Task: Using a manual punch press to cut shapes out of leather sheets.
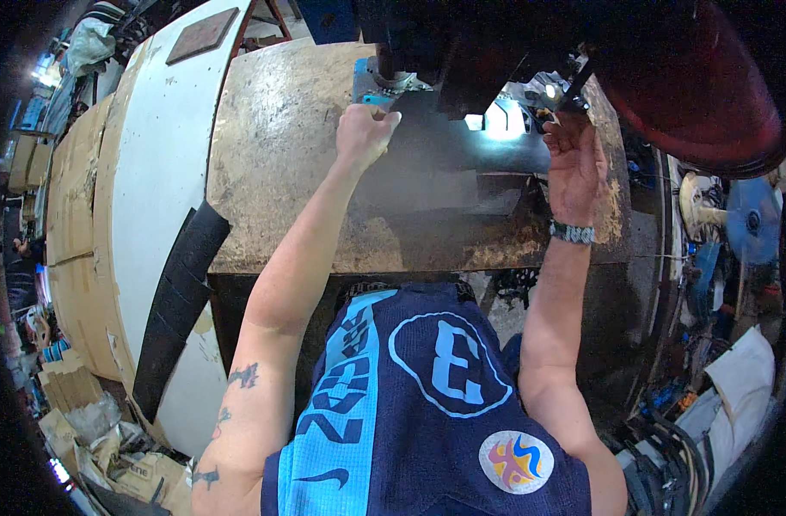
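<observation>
A: How does the left grip (pixel 365 138) stand?
B: Its fingers are curled in, with the thumb toward the right. I cannot tell whether anything is pinched inside. A blue piece (pixel 361 77) with metal parts beside it lies just beyond the knuckles.

A: And the right grip (pixel 575 168)?
B: Raised, its fingers bent, close by a dark lever (pixel 574 90). Whether they grasp it or merely reach it, I cannot tell. A patterned band (pixel 572 232) circles that wrist.

A: What lies between the two?
B: A dark flat piece (pixel 432 146) on the desk (pixel 273 155), in front of the machine (pixel 462 52). Its left edge is just beside the left grip; its far right part nears the other. A bright patch of light (pixel 503 120) shines at its far side.

A: Further out?
B: The desk top is worn wood, scuffed and stained. A big, rounded red body (pixel 703 95) overhangs its right side.

A: Left of the desk?
B: A long white panel (pixel 156 163), with a brown slab (pixel 202 36) at its far end and a bent black strip (pixel 187 301) across its near part. Cardboard boxes (pixel 75 198) stand past that.

A: Far right?
B: A fan (pixel 752 222) with blue blades.
</observation>
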The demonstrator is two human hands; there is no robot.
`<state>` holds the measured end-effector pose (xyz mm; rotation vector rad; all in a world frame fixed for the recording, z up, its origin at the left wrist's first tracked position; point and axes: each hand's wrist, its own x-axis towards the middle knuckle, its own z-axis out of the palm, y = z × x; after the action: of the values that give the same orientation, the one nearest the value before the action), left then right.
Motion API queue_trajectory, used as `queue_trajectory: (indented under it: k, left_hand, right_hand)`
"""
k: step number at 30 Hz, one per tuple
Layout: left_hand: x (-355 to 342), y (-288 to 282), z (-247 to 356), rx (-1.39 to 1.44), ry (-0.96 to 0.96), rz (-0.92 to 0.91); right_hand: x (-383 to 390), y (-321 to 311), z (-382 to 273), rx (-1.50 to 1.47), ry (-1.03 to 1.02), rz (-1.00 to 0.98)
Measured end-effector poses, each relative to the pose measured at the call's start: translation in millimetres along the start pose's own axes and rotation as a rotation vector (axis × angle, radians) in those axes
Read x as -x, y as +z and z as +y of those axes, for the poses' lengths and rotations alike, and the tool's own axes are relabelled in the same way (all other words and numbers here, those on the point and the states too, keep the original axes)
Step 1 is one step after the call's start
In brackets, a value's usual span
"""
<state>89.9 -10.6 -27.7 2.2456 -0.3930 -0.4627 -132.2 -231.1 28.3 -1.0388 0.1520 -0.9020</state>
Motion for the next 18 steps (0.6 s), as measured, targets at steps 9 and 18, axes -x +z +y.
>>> queue_trajectory:
  k: [9,18]
  left_hand:
    - [5,5,8,0.014,0.054,-0.003]
    - [2,-6,7,-0.001,0.047,-0.094]
  right_hand:
    - [-30,-19,33,0.042,-0.049,0.170]
    - [14,5,31,0.374,0.257,0.343]
